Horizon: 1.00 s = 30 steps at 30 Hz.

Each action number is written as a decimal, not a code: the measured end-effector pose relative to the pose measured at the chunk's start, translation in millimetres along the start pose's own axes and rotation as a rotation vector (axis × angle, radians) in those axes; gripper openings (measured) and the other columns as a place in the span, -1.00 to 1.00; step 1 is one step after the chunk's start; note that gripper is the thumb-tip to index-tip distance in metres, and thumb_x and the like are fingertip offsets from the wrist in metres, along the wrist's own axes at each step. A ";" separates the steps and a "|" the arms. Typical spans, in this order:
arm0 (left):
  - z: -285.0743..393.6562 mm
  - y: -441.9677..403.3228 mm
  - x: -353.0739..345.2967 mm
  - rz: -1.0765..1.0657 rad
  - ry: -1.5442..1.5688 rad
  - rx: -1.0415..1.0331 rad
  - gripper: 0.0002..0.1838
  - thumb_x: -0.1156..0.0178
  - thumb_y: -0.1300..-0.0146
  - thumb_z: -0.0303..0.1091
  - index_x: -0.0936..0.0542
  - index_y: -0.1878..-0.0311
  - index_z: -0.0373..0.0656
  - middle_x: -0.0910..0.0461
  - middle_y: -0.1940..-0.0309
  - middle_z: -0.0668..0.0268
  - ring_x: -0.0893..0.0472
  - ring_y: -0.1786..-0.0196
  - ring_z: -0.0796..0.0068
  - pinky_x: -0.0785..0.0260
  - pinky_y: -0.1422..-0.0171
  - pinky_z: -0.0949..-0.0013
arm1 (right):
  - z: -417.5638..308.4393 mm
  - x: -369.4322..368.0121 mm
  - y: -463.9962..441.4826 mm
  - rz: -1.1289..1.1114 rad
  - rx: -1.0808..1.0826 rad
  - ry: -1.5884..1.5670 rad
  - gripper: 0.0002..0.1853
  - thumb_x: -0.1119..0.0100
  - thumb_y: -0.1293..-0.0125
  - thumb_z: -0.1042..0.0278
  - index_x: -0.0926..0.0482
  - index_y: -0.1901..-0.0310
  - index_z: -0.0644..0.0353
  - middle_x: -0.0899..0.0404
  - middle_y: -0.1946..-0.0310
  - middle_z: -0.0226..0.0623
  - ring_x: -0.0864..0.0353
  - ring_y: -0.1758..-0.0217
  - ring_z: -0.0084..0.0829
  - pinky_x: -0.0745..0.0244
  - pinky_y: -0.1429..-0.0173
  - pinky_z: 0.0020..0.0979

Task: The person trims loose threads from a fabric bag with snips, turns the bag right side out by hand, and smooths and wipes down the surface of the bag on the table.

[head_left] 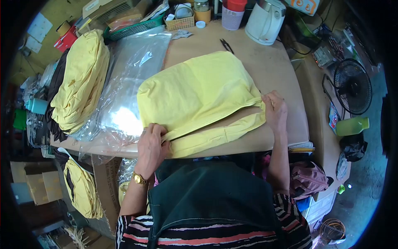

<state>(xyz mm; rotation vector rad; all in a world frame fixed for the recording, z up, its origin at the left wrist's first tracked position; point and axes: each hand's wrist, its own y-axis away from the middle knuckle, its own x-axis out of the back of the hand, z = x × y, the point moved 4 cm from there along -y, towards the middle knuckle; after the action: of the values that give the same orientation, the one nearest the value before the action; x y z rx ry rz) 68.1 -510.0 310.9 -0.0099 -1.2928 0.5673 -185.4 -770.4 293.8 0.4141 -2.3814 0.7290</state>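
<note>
A pale yellow cloth bag [195, 85] lies flat on the table, its long strap [215, 135] stretched along the side nearest me. My left hand [152, 143] is closed on the near left corner, where the strap meets the bag's edge. At the right corner, my right hand [273, 108] pinches the cloth and the strap's other end between thumb and fingers. A narrow gap of table shows between the strap and the edge of the bag. The fingertips of my left hand are partly hidden.
Clear plastic sheets [132, 62] lie left of the bag, beside a pile of folded yellow cloth [81, 83]. Small thread snips [226, 46] rest beyond it. A white electric kettle [265, 23] and baskets line the back. A black fan [352, 86] stands at right.
</note>
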 end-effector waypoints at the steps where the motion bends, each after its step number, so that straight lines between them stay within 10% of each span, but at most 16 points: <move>1: -8.9 5.3 -2.3 -0.122 0.154 0.039 -0.80 -0.41 -0.01 -0.44 -0.58 0.32 -0.23 -0.56 0.39 0.19 -0.57 0.35 0.14 -0.41 0.29 0.22 | -6.6 -1.2 -2.3 0.039 0.076 0.126 -0.87 -0.22 -0.31 0.43 -0.54 0.34 0.31 -0.40 0.51 -0.16 -0.45 0.49 -0.22 -0.33 0.34 -0.28; 5: -5.7 -1.3 7.1 -0.249 0.365 0.219 -0.81 -0.40 -0.09 -0.38 -0.68 0.29 -0.29 -0.55 0.50 0.17 -0.51 0.51 0.30 -0.32 0.39 0.29 | -67.0 -6.5 -6.2 0.425 0.412 0.553 -0.94 -0.25 -0.24 0.48 -0.58 0.28 0.26 -0.51 0.45 -0.20 -0.56 0.43 -0.19 -0.42 0.32 -0.27; 9: 12.8 -13.5 10.6 -0.178 0.512 0.209 -0.80 -0.32 -0.26 -0.32 -0.68 0.30 -0.31 -0.50 0.55 0.18 -0.46 0.54 0.37 -0.27 0.41 0.32 | -105.3 -53.8 36.0 -0.300 0.223 -0.279 -0.84 -0.29 -0.20 0.53 -0.59 0.18 0.25 -0.63 0.35 -0.18 -0.66 0.32 -0.22 -0.53 0.24 -0.32; 14: 8.2 -14.2 -14.7 -0.196 0.663 0.320 -0.72 -0.24 -0.37 -0.32 -0.60 0.40 -0.34 -0.43 0.64 0.28 -0.35 0.55 0.59 -0.20 0.45 0.40 | -126.1 -110.3 69.0 -0.732 -0.075 -0.525 -0.89 -0.26 -0.29 0.58 -0.57 0.18 0.35 -0.66 0.36 -0.30 -0.64 0.25 -0.60 -0.53 0.17 -0.52; 17: 7.1 -12.3 -27.7 0.027 0.760 0.237 -0.68 -0.23 -0.39 -0.32 -0.53 0.45 -0.33 -0.38 0.67 0.34 -0.30 0.54 0.66 -0.16 0.46 0.45 | -121.5 -126.1 75.8 -0.775 -0.094 -0.574 -0.85 -0.27 -0.30 0.48 -0.51 0.21 0.32 -0.63 0.43 -0.20 -0.68 0.38 -0.43 -0.53 0.24 -0.45; 24: 12.1 -9.5 -28.6 0.118 0.808 0.182 -0.77 -0.27 -0.33 -0.38 -0.53 0.39 -0.32 -0.47 0.55 0.29 -0.40 0.49 0.52 -0.24 0.38 0.40 | -117.6 -136.6 87.1 -0.664 -0.329 -0.827 -0.91 -0.24 -0.30 0.51 -0.52 0.23 0.27 -0.63 0.38 -0.22 -0.69 0.32 -0.48 -0.53 0.20 -0.50; 26: 35.3 -16.1 -4.2 0.270 0.565 -0.090 -0.71 -0.43 -0.16 -0.31 -0.52 0.34 -0.30 -0.55 0.39 0.20 -0.48 0.46 0.26 -0.31 0.34 0.29 | -122.5 -124.9 82.8 -0.524 -0.106 -0.507 -0.93 -0.25 -0.27 0.54 -0.56 0.25 0.23 -0.59 0.31 -0.24 -0.66 0.26 -0.38 -0.53 0.17 -0.45; 30: 31.0 1.9 0.8 0.284 0.473 0.024 -0.64 -0.50 -0.05 -0.28 -0.52 0.31 -0.29 -0.53 0.38 0.15 -0.49 0.45 0.23 -0.33 0.35 0.27 | -134.3 -104.3 71.9 -0.186 0.355 -0.280 -0.88 -0.27 -0.16 0.53 -0.56 0.25 0.21 -0.47 0.32 -0.18 -0.53 0.22 -0.14 -0.46 0.17 -0.20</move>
<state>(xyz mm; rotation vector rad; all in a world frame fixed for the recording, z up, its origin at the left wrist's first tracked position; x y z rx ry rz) 39.4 -517.4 320.1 -0.2959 -0.8260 0.7694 -75.9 -621.8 288.4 0.9264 -2.4227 1.0671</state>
